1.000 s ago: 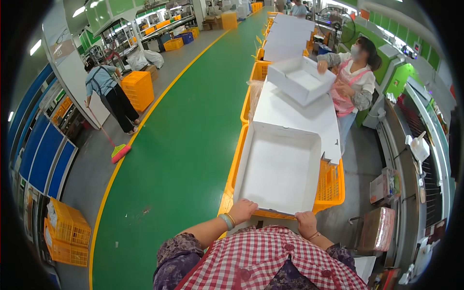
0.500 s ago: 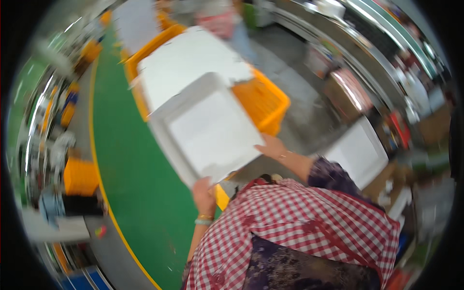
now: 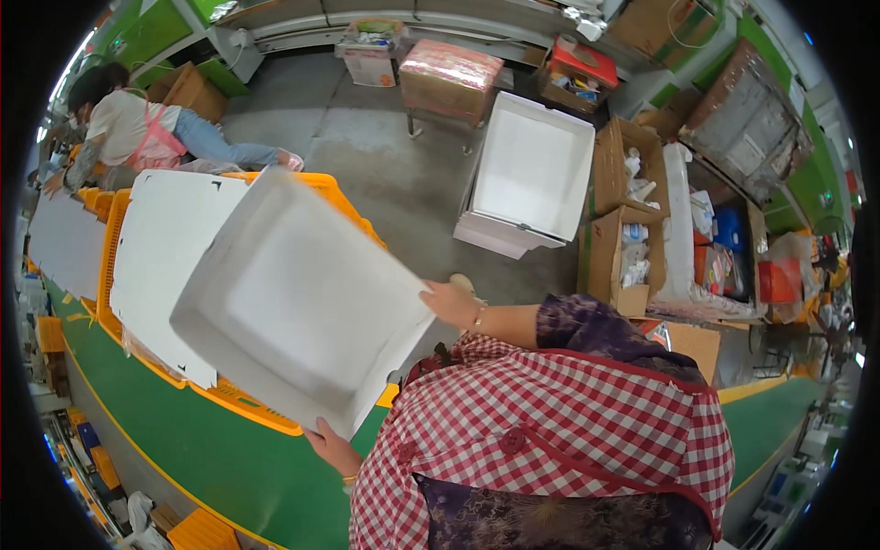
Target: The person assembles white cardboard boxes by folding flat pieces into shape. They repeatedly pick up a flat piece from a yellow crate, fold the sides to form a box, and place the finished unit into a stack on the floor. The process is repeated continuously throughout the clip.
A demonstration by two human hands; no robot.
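Between my two hands I hold a shallow white box tray (image 3: 302,293), tilted, its hollow side facing me. My left hand (image 3: 332,447) grips its near lower edge, fingers partly hidden behind the wall. At the right corner my right hand (image 3: 451,304) is closed on the rim. Behind the tray lies a flat white board (image 3: 170,247) on a yellow plastic crate (image 3: 243,408); the held tray covers part of both. To the right stands a stack of similar white trays (image 3: 536,165), the top one facing up.
A person (image 3: 151,128) in a pink apron bends at the far left beside more white sheets (image 3: 66,238). Cardboard boxes (image 3: 623,257) with white items stand right of the stack. A wrapped carton (image 3: 449,69) is at the back. Green floor (image 3: 183,449) runs along the left.
My view has swung to the right, bringing the tray stack and cardboard boxes nearer the middle. The tray stays in both hands, now leftward in view with the crate.
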